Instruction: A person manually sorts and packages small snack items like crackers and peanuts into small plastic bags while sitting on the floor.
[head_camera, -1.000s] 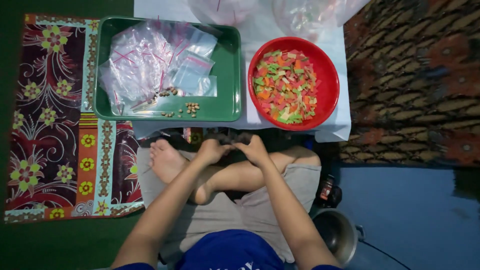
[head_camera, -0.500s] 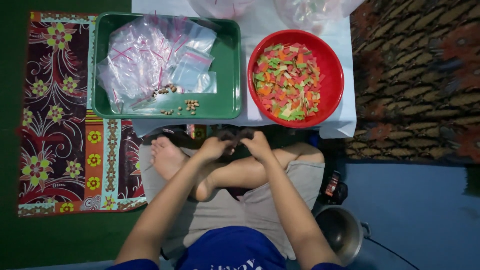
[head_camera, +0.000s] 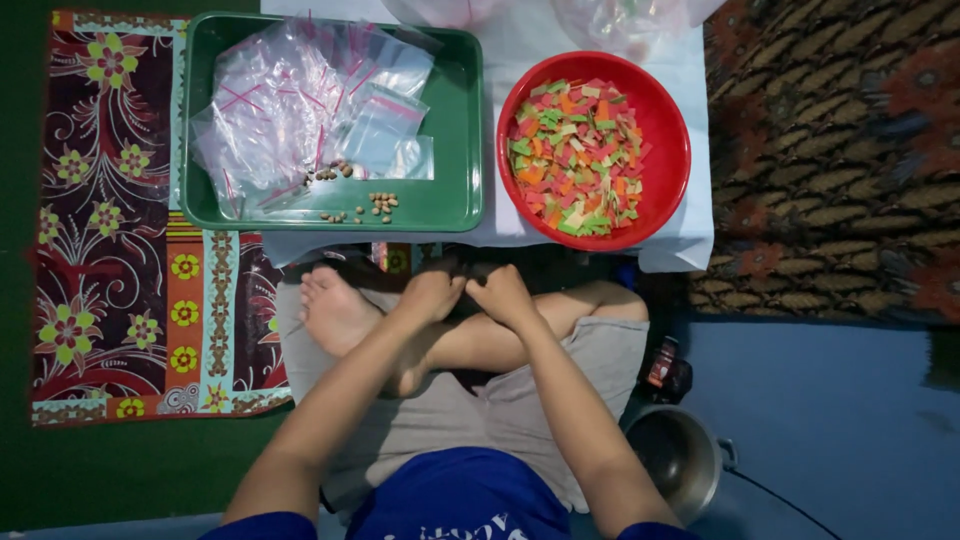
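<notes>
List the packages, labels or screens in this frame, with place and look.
Zip bags: heaped in the green tray, upper left; small, clear, pink seal strips.
Large bags: top edge, behind the red bowl; clear plastic, cut off by the frame.
Small packet: right of the knee; red and black.
No screens or signs.

I count one green tray (head_camera: 455, 150), one red bowl (head_camera: 668, 150) and one metal pot (head_camera: 672, 455). I see two hands: left hand (head_camera: 430, 293), right hand (head_camera: 502, 295).

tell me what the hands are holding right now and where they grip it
It cannot be told. The left hand and right hand meet, fingers curled, over the crossed legs, below the green tray; whatever is between the fingertips is too dark to make out.
</notes>
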